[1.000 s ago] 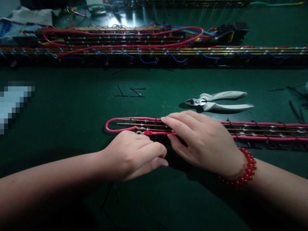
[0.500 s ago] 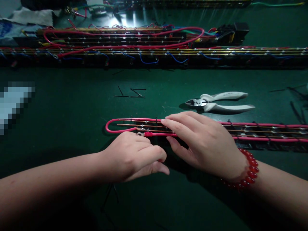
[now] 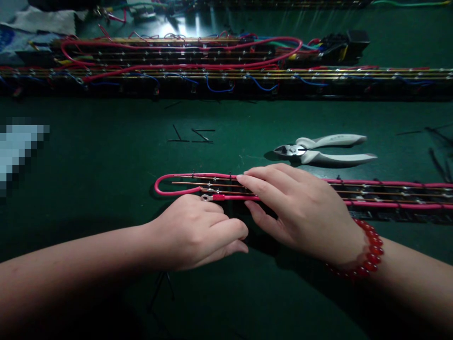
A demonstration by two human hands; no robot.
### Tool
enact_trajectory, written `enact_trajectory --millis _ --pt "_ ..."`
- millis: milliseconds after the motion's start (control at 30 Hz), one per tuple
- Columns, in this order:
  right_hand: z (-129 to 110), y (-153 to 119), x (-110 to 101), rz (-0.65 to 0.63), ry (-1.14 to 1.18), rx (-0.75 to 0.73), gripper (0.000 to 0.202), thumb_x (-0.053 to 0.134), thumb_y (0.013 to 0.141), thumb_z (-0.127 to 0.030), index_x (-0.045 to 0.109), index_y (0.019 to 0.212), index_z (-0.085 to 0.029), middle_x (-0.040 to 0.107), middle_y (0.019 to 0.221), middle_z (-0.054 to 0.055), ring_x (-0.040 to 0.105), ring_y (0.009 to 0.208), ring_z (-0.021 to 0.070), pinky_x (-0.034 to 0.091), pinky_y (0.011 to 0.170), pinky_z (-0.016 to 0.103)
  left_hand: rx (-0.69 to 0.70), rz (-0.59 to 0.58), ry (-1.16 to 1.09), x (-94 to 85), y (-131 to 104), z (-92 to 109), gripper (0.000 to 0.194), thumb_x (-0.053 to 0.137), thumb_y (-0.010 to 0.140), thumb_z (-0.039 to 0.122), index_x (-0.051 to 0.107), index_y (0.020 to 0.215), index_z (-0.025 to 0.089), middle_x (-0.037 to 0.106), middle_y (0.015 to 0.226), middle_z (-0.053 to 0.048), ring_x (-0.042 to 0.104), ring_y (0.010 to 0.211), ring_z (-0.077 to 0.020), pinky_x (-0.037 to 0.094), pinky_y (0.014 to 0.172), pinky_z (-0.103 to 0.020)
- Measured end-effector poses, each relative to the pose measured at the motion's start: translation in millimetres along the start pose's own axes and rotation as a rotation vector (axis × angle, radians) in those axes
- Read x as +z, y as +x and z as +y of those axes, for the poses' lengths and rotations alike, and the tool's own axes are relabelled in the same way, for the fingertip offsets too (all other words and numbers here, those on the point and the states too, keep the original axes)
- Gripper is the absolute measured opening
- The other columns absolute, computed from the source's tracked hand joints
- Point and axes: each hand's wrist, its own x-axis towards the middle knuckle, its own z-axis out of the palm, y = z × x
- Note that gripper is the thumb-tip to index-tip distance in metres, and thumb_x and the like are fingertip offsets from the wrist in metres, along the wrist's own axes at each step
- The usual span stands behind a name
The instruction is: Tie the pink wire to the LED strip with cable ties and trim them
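Note:
My right hand (image 3: pixel 300 215), with a red bead bracelet (image 3: pixel 373 250) at the wrist, holds a long, narrow wired strip (image 3: pixel 385 193) from above. Its fingers lie across the strip and its thumb presses the near side. Along the strip run thin copper rods and a red wire (image 3: pixel 173 192), tied with black cable ties, looping back at the left end. My left hand (image 3: pixel 198 231) is curled at the near edge, its knuckles close to a ring terminal (image 3: pixel 206 198) on a red lead. Its fingertips are hidden, so anything inside cannot be seen.
Lineman-style pliers with white handles (image 3: pixel 332 150) lie just beyond the strip. Black cable-tie offcuts (image 3: pixel 201 134) are scattered on the green table (image 3: pixel 106 141). Longer wired assemblies (image 3: pixel 177 73) with red and blue wires stretch across the back. A pixelated pale patch (image 3: pixel 17 151) is at left.
My left hand has shifted very slightly, showing more of the ring terminal. My right hand keeps its hold on the strip.

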Motion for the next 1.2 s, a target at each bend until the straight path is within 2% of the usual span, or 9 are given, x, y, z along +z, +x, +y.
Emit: enact_trajectory --millis 200,533,700,800,967,1200 --pt "0.1 -0.3 -0.9 0.0 0.004 -0.004 0.03 0.051 0.093 -0.024 0.064 0.116 -0.01 0.071 0.108 0.013 0.063 0.089 0.0243 0.051 0.069 0.036 -0.001 -0.046 0.02 -0.3 0.0 0.9 0.02 0.044 0.1 0.026 0.062 0.095 0.018 0.064 0.069 0.002 0.059 0.062 -0.0148 0.035 0.058 -0.032" --pt "-0.2 0.6 -0.4 0.004 0.004 -0.012 0.03 0.051 0.093 -0.023 0.064 0.115 -0.009 0.07 0.107 0.013 0.063 0.088 0.0247 0.051 0.068 0.036 0.013 -0.042 0.038 -0.6 1.4 1.3 0.021 0.043 0.1 0.024 0.062 0.094 0.018 0.066 0.07 0.001 0.059 0.063 -0.0143 0.036 0.058 -0.031" --pt "-0.1 -0.9 0.5 0.004 0.03 -0.013 0.029 0.053 0.092 -0.023 0.065 0.115 -0.01 0.07 0.108 0.013 0.063 0.091 0.0258 0.052 0.07 0.037 -0.001 0.047 -0.003 0.3 0.4 0.2 0.016 0.048 0.099 0.023 0.06 0.093 0.016 0.066 0.069 0.002 0.061 0.06 -0.0124 0.037 0.056 -0.027" --pt "0.4 -1.2 -1.5 -0.003 0.118 0.02 0.027 0.055 0.091 -0.024 0.067 0.112 -0.011 0.069 0.112 0.013 0.063 0.097 0.026 0.053 0.077 0.039 -0.021 0.098 -0.004 1.4 0.7 0.1 0.014 0.051 0.098 0.024 0.059 0.089 0.017 0.065 0.067 0.003 0.061 0.057 -0.0111 0.037 0.054 -0.027" --pt "0.9 0.2 -8.2 0.043 0.342 0.013 0.019 0.061 0.087 -0.021 0.07 0.103 -0.014 0.068 0.117 0.011 0.06 0.112 0.0235 0.051 0.094 0.037 -0.069 0.104 -0.015 2.7 0.6 -1.0 0.017 0.05 0.099 0.028 0.057 0.087 0.018 0.062 0.065 0.005 0.061 0.057 -0.0106 0.037 0.055 -0.026" --pt "0.6 2.3 -10.4 0.031 0.485 0.037 0.012 0.063 0.087 -0.019 0.073 0.094 -0.017 0.072 0.105 0.008 0.061 0.107 0.0205 0.053 0.09 0.035 -0.141 0.092 -0.054 3.7 -0.5 -1.6 0.016 0.05 0.099 0.027 0.057 0.088 0.018 0.063 0.07 0.004 0.061 0.061 -0.0104 0.038 0.056 -0.026"
